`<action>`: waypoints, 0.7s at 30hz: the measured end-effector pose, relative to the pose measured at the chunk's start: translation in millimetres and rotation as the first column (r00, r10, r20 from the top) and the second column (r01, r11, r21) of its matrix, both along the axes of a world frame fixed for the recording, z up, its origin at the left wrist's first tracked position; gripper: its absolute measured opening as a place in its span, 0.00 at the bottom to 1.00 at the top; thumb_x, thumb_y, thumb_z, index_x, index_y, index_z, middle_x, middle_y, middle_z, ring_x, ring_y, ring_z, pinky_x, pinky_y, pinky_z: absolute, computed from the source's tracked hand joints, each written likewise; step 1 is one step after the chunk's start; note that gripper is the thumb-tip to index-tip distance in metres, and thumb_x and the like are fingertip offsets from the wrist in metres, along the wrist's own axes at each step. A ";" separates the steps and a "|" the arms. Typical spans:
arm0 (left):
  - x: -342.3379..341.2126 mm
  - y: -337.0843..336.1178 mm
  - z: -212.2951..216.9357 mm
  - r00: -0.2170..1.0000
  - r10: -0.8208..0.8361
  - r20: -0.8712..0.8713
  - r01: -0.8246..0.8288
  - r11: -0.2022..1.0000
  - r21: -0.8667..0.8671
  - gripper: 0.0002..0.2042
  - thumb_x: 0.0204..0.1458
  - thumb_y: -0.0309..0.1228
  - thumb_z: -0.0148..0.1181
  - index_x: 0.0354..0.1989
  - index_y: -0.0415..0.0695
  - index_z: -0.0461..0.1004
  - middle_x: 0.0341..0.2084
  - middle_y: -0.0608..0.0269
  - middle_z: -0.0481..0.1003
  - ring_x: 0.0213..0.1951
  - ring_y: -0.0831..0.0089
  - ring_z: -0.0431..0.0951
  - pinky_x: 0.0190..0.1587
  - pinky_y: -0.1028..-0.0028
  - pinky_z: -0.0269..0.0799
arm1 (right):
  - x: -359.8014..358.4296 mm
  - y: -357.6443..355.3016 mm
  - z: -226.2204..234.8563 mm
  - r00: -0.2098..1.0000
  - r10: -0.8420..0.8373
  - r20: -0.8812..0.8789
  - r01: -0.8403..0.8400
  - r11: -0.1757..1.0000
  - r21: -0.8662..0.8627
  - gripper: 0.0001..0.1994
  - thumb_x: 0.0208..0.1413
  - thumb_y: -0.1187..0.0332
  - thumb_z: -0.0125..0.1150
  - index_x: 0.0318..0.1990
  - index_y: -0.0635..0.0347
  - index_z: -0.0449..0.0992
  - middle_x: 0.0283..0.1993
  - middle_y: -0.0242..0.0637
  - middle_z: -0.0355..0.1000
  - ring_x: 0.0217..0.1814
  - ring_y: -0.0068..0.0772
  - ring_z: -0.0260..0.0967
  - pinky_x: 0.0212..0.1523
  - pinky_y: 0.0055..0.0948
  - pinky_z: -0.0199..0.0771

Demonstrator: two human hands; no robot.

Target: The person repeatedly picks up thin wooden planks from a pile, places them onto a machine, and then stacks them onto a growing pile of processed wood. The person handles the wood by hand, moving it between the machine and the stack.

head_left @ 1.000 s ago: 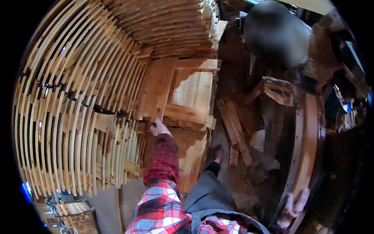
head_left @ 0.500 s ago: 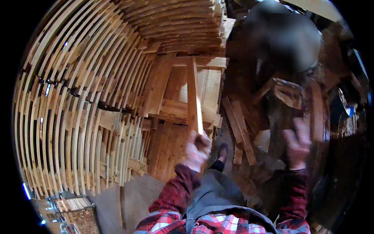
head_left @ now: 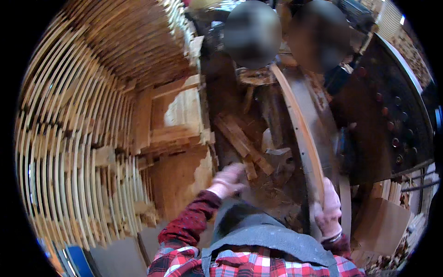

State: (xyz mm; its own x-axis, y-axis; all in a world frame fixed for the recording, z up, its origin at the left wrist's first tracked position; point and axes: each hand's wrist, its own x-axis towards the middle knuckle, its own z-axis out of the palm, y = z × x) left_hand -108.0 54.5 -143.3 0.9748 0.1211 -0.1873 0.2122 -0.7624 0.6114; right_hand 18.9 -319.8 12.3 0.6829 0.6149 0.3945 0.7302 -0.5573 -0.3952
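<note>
- Right hand, its grip closed around the lower end of a long curved wooden strip that arcs up over the dark machine.
- Left hand, blurred; grip state unclear, near wood scraps.
- Stacked slats at left.

Red plaid sleeve; pale tan wood strip.

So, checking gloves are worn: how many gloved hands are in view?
2. The left hand is at centre, beside wood scraps; the right hand holds a long wooden strip.
</note>
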 end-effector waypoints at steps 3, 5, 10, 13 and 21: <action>-13.1 146.7 -55.3 0.904 0.376 -0.203 -0.260 0.860 0.438 0.40 0.49 0.44 0.72 0.72 0.52 0.64 0.70 0.50 0.67 0.65 0.45 0.73 0.65 0.53 0.73 | -29.9 -49.1 -57.0 0.974 -0.225 0.040 0.226 0.921 -0.316 0.34 0.56 0.70 0.62 0.71 0.71 0.64 0.74 0.62 0.61 0.75 0.70 0.58 0.75 0.61 0.58; -9.2 211.4 -67.8 0.809 0.455 -0.373 -0.101 0.732 0.674 0.48 0.52 0.42 0.68 0.81 0.56 0.48 0.80 0.54 0.50 0.77 0.53 0.56 0.72 0.52 0.61 | -31.4 -62.5 -95.9 0.938 -0.299 0.175 0.341 0.888 -0.308 0.32 0.60 0.66 0.59 0.71 0.68 0.64 0.74 0.60 0.62 0.75 0.71 0.58 0.74 0.65 0.56; -18.2 367.0 -91.4 0.598 0.613 -0.516 -0.135 0.712 0.689 0.53 0.54 0.45 0.68 0.82 0.51 0.37 0.83 0.57 0.37 0.81 0.46 0.40 0.77 0.42 0.44 | 68.6 24.5 -93.9 0.944 -0.310 0.112 0.324 0.936 -0.139 0.24 0.60 0.71 0.59 0.65 0.65 0.73 0.69 0.60 0.68 0.72 0.69 0.63 0.73 0.62 0.60; -21.6 407.9 -115.2 0.657 0.533 -0.533 0.034 0.685 0.728 0.52 0.55 0.47 0.66 0.82 0.49 0.39 0.82 0.56 0.39 0.81 0.47 0.40 0.78 0.42 0.40 | 163.5 118.1 -88.7 0.975 -0.222 0.034 0.221 0.975 0.019 0.19 0.58 0.79 0.63 0.58 0.67 0.78 0.62 0.58 0.74 0.66 0.67 0.69 0.70 0.57 0.66; -38.6 319.3 -161.5 0.912 0.224 -0.345 -0.015 0.857 0.516 0.08 0.59 0.34 0.56 0.36 0.48 0.82 0.42 0.58 0.83 0.44 0.64 0.81 0.46 0.56 0.76 | 282.1 223.7 -110.6 0.992 -0.113 0.051 0.103 0.982 0.156 0.16 0.64 0.76 0.64 0.58 0.65 0.79 0.60 0.52 0.76 0.64 0.54 0.72 0.67 0.45 0.71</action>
